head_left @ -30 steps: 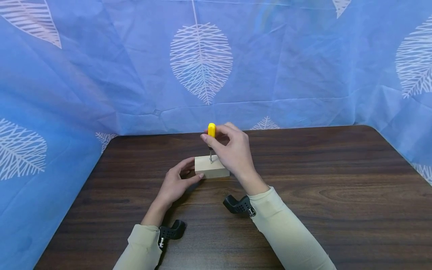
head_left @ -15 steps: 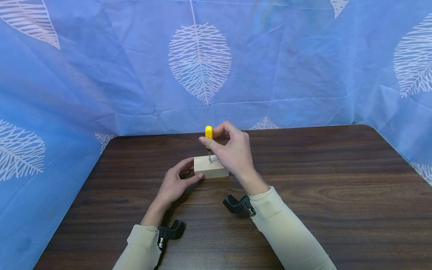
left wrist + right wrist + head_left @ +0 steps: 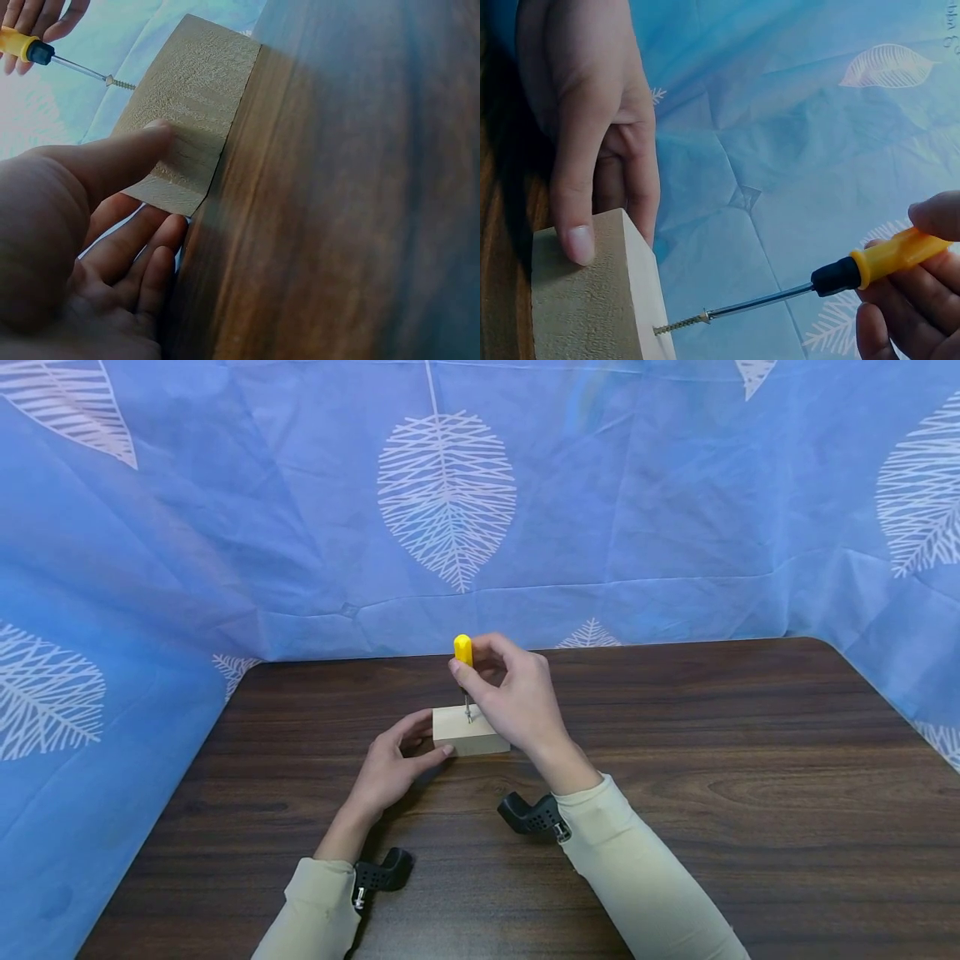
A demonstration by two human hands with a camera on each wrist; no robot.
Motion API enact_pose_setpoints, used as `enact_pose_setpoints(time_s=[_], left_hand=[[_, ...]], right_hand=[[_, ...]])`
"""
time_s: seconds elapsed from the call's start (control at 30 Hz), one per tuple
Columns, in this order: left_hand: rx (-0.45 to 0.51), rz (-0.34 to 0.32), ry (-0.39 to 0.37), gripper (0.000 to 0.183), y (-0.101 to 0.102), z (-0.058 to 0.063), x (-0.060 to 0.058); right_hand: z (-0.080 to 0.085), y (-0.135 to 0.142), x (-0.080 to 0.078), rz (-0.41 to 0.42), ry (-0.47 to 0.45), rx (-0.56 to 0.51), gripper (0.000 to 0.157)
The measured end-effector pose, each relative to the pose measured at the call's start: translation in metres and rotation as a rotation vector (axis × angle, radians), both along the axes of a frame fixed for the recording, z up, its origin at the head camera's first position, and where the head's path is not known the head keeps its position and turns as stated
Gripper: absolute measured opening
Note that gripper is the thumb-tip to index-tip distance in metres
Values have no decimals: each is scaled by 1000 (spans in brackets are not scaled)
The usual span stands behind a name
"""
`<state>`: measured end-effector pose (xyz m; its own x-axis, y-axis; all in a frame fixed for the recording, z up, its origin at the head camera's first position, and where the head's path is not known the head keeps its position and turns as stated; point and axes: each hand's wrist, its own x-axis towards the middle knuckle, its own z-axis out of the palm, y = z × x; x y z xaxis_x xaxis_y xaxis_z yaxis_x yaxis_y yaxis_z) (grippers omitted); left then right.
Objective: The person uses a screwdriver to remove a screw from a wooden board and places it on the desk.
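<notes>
A pale wooden block [image 3: 471,744] lies on the dark wood table [image 3: 675,735]. My left hand [image 3: 388,768] grips its left end, thumb on the near face and fingers behind. From the block's top stands a screw [image 3: 681,323], its thread largely exposed and its tip at the wood. A screwdriver [image 3: 896,259] with a yellow handle and black collar meets the screw head, nearly in line with it. My right hand [image 3: 521,697] holds the handle between thumb and fingers above the block. In the left wrist view, the screw [image 3: 120,83] shows beyond the block's edge.
Black wrist-worn camera mounts [image 3: 528,814] sit at both cuffs, close over the table. A blue cloth [image 3: 645,510] with white leaf prints hangs behind the table's far edge and along its left side.
The screwdriver handle has shifted slightly left, and my right fingers and thumb have changed position around it. The block and my left hand stay in place.
</notes>
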<state>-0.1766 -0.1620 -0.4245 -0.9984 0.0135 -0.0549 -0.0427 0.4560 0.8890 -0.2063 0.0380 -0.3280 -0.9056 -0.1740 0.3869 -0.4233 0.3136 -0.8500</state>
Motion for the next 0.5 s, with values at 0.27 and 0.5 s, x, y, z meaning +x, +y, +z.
enact_pose_setpoints(time_s=[0.27,0.5], left_hand=[[-2,10,-4,64,0,0,-1],[0,0,1,63,0,0,0]], right_hand=[[2,0,1,60,-27,16,26],[-1,-1,0,25,-20,-1,26]])
